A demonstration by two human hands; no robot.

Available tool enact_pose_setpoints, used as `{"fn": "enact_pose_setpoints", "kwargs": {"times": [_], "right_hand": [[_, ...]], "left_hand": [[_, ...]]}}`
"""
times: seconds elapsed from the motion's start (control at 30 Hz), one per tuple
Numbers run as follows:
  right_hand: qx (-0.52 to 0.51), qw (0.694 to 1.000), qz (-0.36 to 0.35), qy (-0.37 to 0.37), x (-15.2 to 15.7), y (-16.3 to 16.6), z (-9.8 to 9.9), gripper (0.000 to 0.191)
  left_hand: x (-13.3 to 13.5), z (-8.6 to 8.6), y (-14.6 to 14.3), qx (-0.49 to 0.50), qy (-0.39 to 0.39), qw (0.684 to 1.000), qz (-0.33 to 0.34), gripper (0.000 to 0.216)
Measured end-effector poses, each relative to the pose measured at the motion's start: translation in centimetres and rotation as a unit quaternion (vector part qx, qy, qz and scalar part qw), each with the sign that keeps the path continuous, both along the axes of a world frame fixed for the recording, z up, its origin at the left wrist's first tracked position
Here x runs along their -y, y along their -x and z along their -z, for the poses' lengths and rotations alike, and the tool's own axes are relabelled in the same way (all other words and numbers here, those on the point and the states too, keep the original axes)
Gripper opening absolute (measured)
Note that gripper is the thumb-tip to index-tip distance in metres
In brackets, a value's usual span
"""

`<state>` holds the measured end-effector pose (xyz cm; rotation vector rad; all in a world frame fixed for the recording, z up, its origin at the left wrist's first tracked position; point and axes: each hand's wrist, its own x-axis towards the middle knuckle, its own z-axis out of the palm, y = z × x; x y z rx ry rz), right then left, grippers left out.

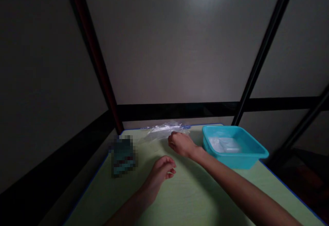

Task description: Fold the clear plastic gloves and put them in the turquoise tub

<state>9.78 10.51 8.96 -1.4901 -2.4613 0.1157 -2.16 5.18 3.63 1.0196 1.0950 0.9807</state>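
My right hand (182,143) reaches over the middle of the table with its fingers curled closed. It is right by the near right edge of a pile of clear plastic bags (164,129); what its fingers hold, if anything, is hidden. Closer to me, my left hand (162,169) hovers above the table with loosely bent fingers. A small gap shows between thumb and fingers, and I see nothing in it. The clear plastic lies crumpled and shiny along the table's far edge.
A turquoise plastic basin (238,155) stands on the right, with clear plastic-wrapped items (226,145) inside. At left on the pale green table (180,198) lies a pixelated, blurred-out object (123,157). Grey panels (174,48) with dark frames rise behind the table.
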Motion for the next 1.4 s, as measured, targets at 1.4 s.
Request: {"fn": "enact_pose_setpoints", "kwargs": {"times": [1.4], "right_hand": [[-0.381, 0.915, -0.073, -0.115, 4.5, -2.4, 3.7, 0.009]], "left_hand": [[-1.6, 4.0, 4.1, -0.13, -0.229, 0.954, -0.146, 0.033]]}}
